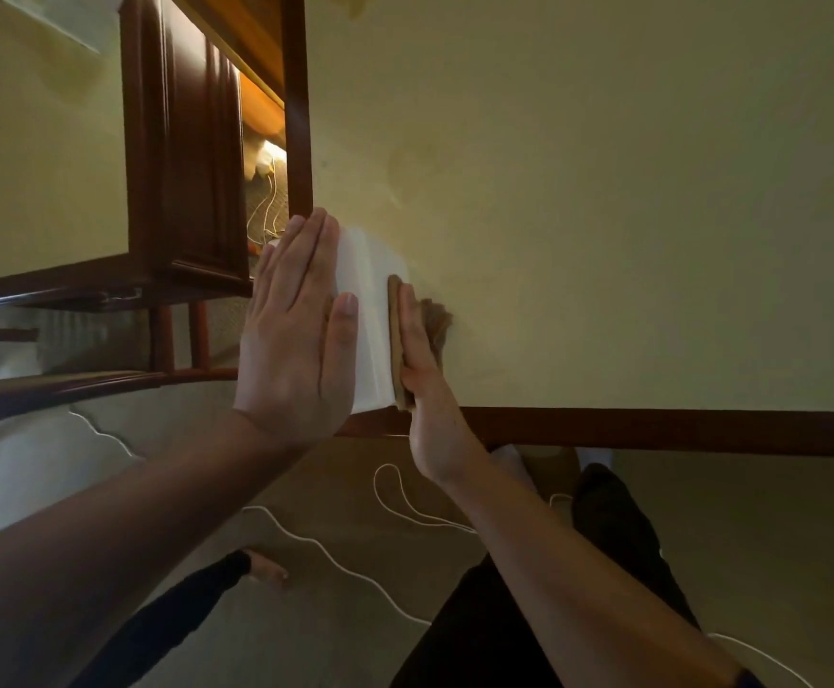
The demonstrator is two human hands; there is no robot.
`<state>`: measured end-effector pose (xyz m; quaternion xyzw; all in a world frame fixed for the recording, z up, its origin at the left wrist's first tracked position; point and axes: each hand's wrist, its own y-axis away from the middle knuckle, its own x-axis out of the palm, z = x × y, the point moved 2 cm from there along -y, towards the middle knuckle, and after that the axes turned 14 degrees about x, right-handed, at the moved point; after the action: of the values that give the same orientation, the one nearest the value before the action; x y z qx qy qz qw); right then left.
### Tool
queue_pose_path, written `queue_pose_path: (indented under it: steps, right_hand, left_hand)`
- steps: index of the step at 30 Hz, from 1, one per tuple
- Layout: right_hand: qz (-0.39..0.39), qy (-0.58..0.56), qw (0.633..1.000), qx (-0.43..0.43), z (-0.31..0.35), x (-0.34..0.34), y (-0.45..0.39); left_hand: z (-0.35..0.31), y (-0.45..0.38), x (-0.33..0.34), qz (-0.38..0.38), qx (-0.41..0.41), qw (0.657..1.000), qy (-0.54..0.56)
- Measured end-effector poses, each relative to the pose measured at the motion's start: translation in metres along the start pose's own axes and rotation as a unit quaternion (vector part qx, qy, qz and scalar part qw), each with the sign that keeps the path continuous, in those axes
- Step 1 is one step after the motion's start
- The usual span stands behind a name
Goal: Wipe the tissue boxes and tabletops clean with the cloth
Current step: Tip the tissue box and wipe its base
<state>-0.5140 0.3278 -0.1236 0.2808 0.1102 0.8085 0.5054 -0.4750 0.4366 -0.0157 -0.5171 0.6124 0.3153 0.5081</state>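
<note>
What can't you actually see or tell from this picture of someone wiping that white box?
- Left side of the tissue box, head view: covered by the flat left hand.
- Most of the cloth: squeezed between the right hand and the box.
- The box's opening and any tissue: not visible.
- Tabletop: runs off the top and right edges.
- Dirt or dust: lighting too dim to tell.

dim warm light, soft focus, wide-angle bending at edges
</note>
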Motion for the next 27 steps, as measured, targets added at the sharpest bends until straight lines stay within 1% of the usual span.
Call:
queue_pose_path:
  steps: [2, 5, 9, 12, 14, 16, 18, 20, 24, 27]
  right_hand:
    - [0.001, 0.022, 0.999, -0.036, 0.007, 0.003, 0.008]
    - [0.013, 0.062, 0.99, -0.122, 0.029, 0.009, 0.008]
    - [0.026, 0.067, 0.986, -0.152, 0.053, 0.011, -0.015]
    - [-0.004, 0.081, 0.982, -0.17, 0.053, 0.006, -0.045]
    - [-0.025, 0.091, 0.985, -0.143, 0.048, 0.0, -0.063]
    - [-0.024, 0.093, 0.99, -0.099, 0.039, -0.006, -0.071]
    - [-0.018, 0.091, 0.993, -0.074, 0.027, -0.01, -0.07]
    - [-0.008, 0.081, 0.995, -0.055, 0.018, -0.009, -0.061]
    - [0.018, 0.021, 0.999, -0.034, 0.0, -0.004, -0.028]
    - [0.001, -0.008, 1.0, -0.003, -0.004, 0.002, -0.001]
  left_hand:
    - [0.001, 0.0, 0.0, -0.001, 0.003, 1.0, 0.006]
    - [0.004, 0.001, 0.001, -0.01, 0.016, 1.0, 0.017]
    - [0.007, 0.0, 0.003, -0.018, 0.02, 0.999, 0.034]
    - [0.004, 0.0, 0.002, -0.013, 0.007, 0.999, 0.033]
    - [0.003, 0.0, 0.0, -0.009, 0.004, 1.0, 0.03]
    - [0.003, 0.0, -0.001, -0.005, -0.002, 1.0, 0.024]
    - [0.003, 0.0, -0.001, -0.001, -0.006, 1.0, 0.019]
    - [0.002, 0.0, 0.0, 0.002, -0.006, 1.0, 0.017]
    - [0.002, 0.002, -0.001, 0.003, -0.004, 1.0, 0.024]
    - [0.003, 0.002, -0.002, 0.005, 0.0, 1.0, 0.025]
